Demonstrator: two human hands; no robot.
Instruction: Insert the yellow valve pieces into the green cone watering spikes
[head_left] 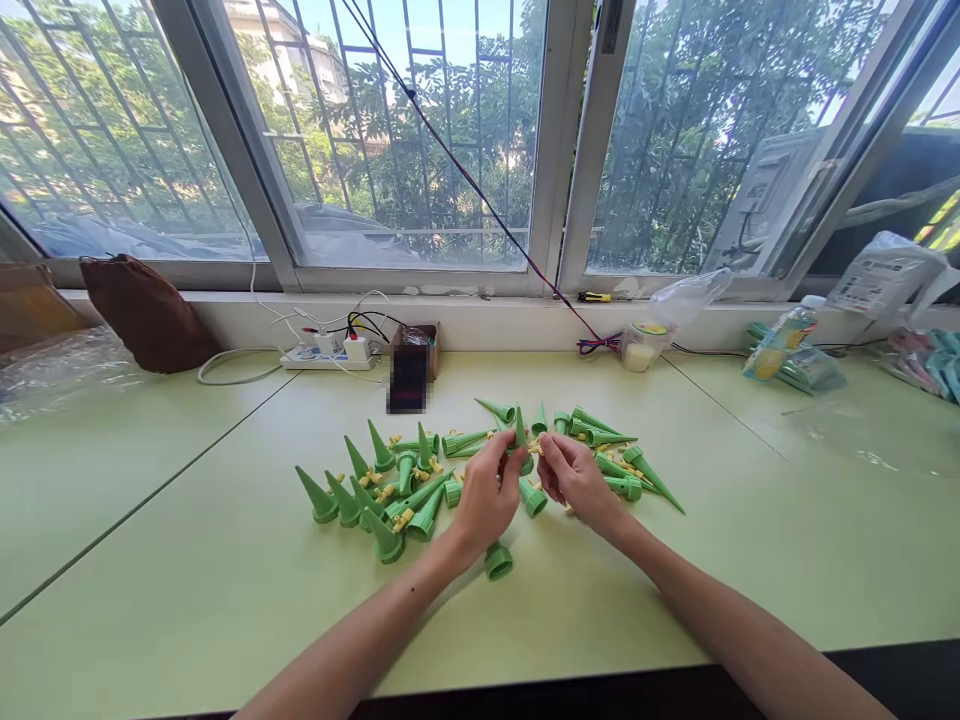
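My left hand (487, 497) is closed around a green plastic cone spike (520, 428), its tip pointing up. Close beside it, my right hand (579, 477) pinches a small yellow valve piece (535, 449) against or very near the cone's side; whether they touch I cannot tell. Around both hands lie several more green spikes, some standing upright like the one at the left edge (315, 496), others on their sides like the one at the right (654, 478). Small yellow pieces (403, 521) are scattered among them. One spike (498, 560) lies below my left wrist, partly hidden.
Along the windowsill side of the table (187, 560) are a power strip (328, 354), a small cardboard box (427, 345), a brown bag (146, 312) and a plastic cup (639, 347). A bottle (784, 338) and plastic packets stand at the right. A cable (480, 190) hangs across the window.
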